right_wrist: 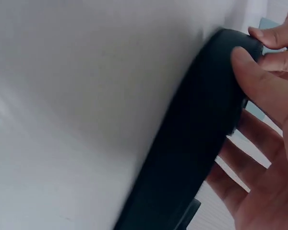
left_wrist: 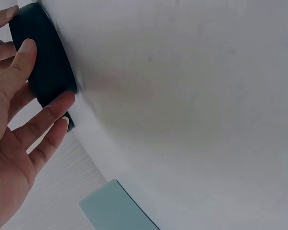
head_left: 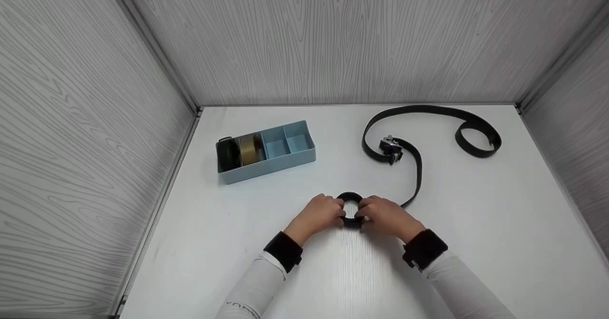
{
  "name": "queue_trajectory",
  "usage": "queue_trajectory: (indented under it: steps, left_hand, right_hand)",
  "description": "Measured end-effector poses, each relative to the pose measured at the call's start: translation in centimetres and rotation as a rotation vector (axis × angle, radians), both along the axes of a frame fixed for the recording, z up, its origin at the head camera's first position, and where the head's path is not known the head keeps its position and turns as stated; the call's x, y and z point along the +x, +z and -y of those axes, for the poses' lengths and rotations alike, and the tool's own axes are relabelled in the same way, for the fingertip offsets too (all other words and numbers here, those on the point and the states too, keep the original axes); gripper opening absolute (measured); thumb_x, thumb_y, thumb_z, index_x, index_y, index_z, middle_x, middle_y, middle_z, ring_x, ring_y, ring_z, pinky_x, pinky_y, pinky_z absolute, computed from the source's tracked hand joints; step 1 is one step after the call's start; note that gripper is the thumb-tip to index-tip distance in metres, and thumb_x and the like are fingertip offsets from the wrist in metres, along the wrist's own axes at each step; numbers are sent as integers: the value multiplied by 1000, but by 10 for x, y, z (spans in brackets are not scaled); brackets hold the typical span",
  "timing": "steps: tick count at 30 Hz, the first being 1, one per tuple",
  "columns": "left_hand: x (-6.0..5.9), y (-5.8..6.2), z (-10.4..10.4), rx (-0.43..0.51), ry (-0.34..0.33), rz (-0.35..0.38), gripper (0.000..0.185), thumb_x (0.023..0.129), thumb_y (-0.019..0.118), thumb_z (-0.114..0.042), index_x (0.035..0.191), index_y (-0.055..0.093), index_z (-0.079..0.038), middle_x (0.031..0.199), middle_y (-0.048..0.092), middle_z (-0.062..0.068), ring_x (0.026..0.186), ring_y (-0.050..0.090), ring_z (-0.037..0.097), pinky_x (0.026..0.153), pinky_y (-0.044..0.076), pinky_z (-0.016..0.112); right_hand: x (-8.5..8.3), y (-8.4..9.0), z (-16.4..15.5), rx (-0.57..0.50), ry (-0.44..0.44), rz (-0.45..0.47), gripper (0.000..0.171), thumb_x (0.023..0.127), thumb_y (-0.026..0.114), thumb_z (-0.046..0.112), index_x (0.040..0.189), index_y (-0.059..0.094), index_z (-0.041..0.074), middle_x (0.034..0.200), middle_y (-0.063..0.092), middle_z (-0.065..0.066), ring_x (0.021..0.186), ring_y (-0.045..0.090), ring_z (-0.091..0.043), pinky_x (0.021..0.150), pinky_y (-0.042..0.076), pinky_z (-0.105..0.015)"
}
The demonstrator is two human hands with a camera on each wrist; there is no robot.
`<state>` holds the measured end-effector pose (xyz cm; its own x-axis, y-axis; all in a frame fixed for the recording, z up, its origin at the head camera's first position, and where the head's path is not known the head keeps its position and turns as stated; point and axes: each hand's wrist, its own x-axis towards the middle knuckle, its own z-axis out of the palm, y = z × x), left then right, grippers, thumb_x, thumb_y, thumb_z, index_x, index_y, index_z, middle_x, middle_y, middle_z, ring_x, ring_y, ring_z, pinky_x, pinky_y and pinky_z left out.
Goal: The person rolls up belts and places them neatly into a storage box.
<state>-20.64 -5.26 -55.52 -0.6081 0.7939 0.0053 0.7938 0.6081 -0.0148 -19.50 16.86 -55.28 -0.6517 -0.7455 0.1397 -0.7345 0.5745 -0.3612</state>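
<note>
Both hands meet at the front middle of the table around a small round coil of black belt [head_left: 351, 196], which stands on edge. My left hand [head_left: 325, 210] grips its left side, the thumb on the outer face of the strap [left_wrist: 45, 57] in the left wrist view. From the right, my right hand [head_left: 384, 215] pinches the coil with its thumb against the band [right_wrist: 182, 134]. Behind that hand the strap curves back toward a metal buckle [head_left: 390, 145]. Beyond it, more black strap [head_left: 423, 108] arcs to a loose curl [head_left: 477, 153] at the far right.
At the back left sits a light blue divided box [head_left: 271, 166]. A black roll [head_left: 229, 155] with a metal loop and a tan roll [head_left: 248, 150] stand in its left compartments. Grey wood-grain panels [head_left: 333, 43] enclose the white table [head_left: 499, 224] at the back and sides.
</note>
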Motion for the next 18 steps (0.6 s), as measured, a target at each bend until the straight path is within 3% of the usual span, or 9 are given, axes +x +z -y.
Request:
queue_trajectory:
  steps: [7, 12, 18]
  left_hand:
    - [2, 3, 0, 67, 42, 107, 4, 85, 72, -17, 87, 76, -17, 92, 66, -4, 73, 60, 15, 67, 48, 29]
    - [5, 4, -3, 100, 34, 152, 3, 78, 76, -14, 80, 75, -17, 84, 64, -3, 67, 55, 14, 66, 47, 28]
    - [3, 6, -1, 79, 30, 182, 8, 78, 80, -23, 81, 76, -17, 87, 66, -6, 72, 59, 13, 69, 48, 26]
  right_hand:
    - [2, -3, 7, 29, 0, -95, 10, 73, 82, 19, 81, 77, 20, 72, 56, 2, 64, 45, -20, 58, 39, -32]
    - [3, -3, 10, 18, 8, -110, 10, 72, 82, 22, 80, 77, 19, 73, 63, 2, 61, 49, -20, 57, 40, -32]
    - [-2, 3, -2, 26, 25, 74, 27, 69, 82, 3, 91, 79, 17, 91, 69, 1, 80, 62, -18, 70, 50, -34]
